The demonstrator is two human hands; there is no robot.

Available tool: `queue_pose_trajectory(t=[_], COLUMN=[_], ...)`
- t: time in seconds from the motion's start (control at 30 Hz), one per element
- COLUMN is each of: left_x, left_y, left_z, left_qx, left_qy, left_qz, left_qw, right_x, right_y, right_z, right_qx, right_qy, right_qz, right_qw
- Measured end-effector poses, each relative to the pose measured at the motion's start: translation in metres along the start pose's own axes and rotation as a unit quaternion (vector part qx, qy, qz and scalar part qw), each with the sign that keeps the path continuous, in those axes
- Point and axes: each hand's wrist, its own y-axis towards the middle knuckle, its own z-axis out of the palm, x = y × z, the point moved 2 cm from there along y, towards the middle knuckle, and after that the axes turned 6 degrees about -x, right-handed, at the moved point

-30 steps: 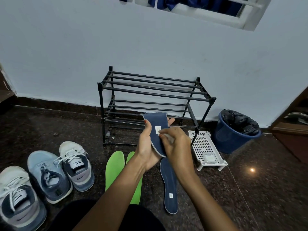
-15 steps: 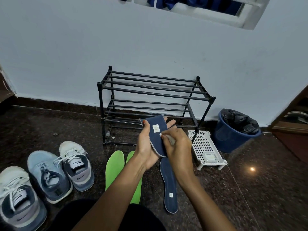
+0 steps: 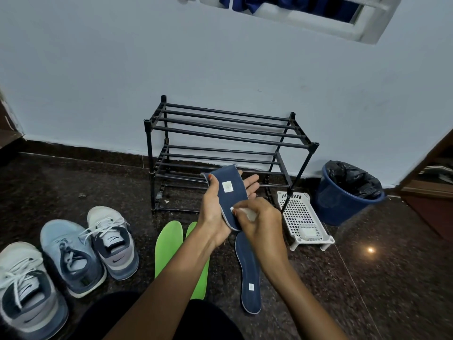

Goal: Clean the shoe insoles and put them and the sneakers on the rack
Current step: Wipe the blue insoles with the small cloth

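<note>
Head view: left hand (image 3: 215, 217) grips the navy insole (image 3: 231, 192); right hand (image 3: 264, 227) pinches a white wipe (image 3: 248, 213) against it.

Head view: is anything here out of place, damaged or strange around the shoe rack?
Nothing looks damaged. A small bit of debris lies on the dark floor left of the rack. The single light blue sneaker stands between two white-grey sneakers, so the pairs look mixed.
</note>
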Motion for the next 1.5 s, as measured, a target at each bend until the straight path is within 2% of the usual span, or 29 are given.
queue_pose_trajectory(t=[0.23, 0.3, 0.57, 0.8, 1.03, 1.23, 1.5], left_x=[-0.001, 0.0, -0.004, -0.003, -0.005, -0.003, -0.002], left_y=[-0.002, 0.0, 0.008, 0.004, 0.009, 0.004, 0.008], left_z=[-0.002, -0.003, -0.009, -0.005, -0.011, -0.003, -0.008], left_qx=[0.012, 0.014, 0.01, 0.038, 0.056, 0.05, 0.041], left_qy=[0.004, 0.003, -0.012, -0.052, -0.08, -0.071, -0.073], left_qz=[-0.008, -0.011, 0.03, 0.033, 0.01, 0.02, 0.023], left_qw=[1.0, 1.0, 0.999, 0.997, 0.995, 0.996, 0.996], right_x=[-0.001, -0.004, -0.002, -0.011, -0.008, -0.015, 0.0], right_y=[0.008, 0.008, -0.007, -0.006, -0.016, -0.011, -0.021], right_z=[0.0, 0.0, -0.003, 0.0, 0.001, -0.001, 0.0], right_qx=[-0.072, -0.058, 0.084, 0.013, 0.051, -0.002, 0.055], right_qy=[-0.046, -0.043, 0.04, -0.069, -0.019, -0.072, 0.037], right_qz=[-0.048, -0.043, -0.002, -0.068, -0.071, -0.061, -0.052], right_qw=[0.995, 0.996, 0.996, 0.995, 0.996, 0.996, 0.996])
